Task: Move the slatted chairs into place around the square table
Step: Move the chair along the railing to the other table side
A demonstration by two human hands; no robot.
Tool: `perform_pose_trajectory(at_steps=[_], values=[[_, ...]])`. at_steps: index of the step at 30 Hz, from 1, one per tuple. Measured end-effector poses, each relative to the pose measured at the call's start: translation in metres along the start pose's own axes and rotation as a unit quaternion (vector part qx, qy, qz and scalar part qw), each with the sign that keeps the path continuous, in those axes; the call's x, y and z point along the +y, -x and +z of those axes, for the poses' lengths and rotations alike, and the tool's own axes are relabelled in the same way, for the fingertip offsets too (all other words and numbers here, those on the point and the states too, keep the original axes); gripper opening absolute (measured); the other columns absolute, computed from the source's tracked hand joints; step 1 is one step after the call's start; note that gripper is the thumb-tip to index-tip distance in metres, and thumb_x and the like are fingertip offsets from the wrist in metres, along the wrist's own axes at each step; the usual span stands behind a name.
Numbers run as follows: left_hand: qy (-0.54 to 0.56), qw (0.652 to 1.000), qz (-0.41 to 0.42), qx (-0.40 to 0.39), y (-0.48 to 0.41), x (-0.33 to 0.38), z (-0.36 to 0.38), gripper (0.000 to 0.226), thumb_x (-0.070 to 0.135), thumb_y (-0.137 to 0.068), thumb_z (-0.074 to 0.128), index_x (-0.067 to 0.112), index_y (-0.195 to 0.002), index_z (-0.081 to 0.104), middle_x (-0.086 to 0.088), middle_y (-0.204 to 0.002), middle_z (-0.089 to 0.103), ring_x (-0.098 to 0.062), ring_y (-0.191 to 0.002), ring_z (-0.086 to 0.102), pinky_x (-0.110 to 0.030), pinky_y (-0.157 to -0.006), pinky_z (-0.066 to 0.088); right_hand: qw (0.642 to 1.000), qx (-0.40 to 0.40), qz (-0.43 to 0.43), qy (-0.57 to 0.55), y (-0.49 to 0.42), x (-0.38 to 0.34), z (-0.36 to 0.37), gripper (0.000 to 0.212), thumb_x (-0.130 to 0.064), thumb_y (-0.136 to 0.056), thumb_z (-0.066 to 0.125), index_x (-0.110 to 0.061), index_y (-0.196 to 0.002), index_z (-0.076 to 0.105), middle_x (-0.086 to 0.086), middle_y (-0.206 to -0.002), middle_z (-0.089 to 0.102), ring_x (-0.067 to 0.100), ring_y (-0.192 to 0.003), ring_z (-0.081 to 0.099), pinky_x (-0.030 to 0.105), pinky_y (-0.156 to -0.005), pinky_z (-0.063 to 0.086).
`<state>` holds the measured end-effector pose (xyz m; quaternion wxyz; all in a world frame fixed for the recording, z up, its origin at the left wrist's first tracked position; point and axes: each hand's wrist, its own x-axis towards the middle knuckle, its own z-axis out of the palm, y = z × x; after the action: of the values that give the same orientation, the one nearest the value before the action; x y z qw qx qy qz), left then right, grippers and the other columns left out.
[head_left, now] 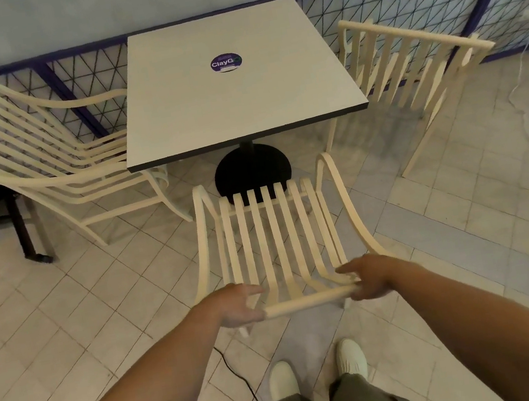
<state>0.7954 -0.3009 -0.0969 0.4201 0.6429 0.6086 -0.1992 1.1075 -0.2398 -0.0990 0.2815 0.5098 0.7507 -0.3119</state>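
Near chair point(275, 233) stands on the tiled floor point(98, 296) just off the tabletop's point(240, 100) near edge, facing it, seat not tucked under. Both hands are on its top rail point(310, 300). Right hand point(369, 277) grips the right end, fingers curled round it, index finger straight. Left hand point(238, 305) is spread at the left end, thumb above, fingers below. Left chair point(22, 145) sits angled at the left edge, right chair point(408, 66) at the right edge, blurred. Round purple sticker point(226, 62) sits mid-tabletop.

White square table point(240, 100); cream slatted left chair point(25, 141), right chair point(417, 35) beside it; near chair point(279, 239) facing it.
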Motion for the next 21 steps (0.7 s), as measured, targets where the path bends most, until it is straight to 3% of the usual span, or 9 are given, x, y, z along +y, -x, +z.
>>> perform_pose_trajectory(at_steps=[12, 21], values=[[-0.116, 0.986, 0.109, 0.053, -0.009, 0.078, -0.067, 0.066, 0.054, -0.095, 0.057, 0.032, -0.154, 0.037, -0.001, -0.160, 0.036, -0.023, -0.145, 0.035, -0.039, -0.114, 0.034, 0.989, 0.125, 0.040, -0.071, 0.058, 0.004, -0.033, 0.066, -0.052, -0.096, 0.052, -0.026, -0.154, 0.031, 0.003, -0.158, 0.035, 0.027, -0.143, 0.034, 0.043, -0.116, 0.028], [-0.188, 0.968, 0.157, 0.043, -0.012, 0.191, -0.070, 0.064, 0.053, -0.095, 0.057, 0.030, -0.153, 0.039, 0.003, -0.154, 0.044, -0.020, -0.137, 0.044, -0.036, -0.111, 0.037, 0.971, 0.189, 0.075, -0.124, 0.125, 0.080, -0.016, 0.065, -0.048, -0.098, 0.052, -0.022, -0.154, 0.031, 0.002, -0.159, 0.034, 0.024, -0.145, 0.031, 0.040, -0.116, 0.025]])
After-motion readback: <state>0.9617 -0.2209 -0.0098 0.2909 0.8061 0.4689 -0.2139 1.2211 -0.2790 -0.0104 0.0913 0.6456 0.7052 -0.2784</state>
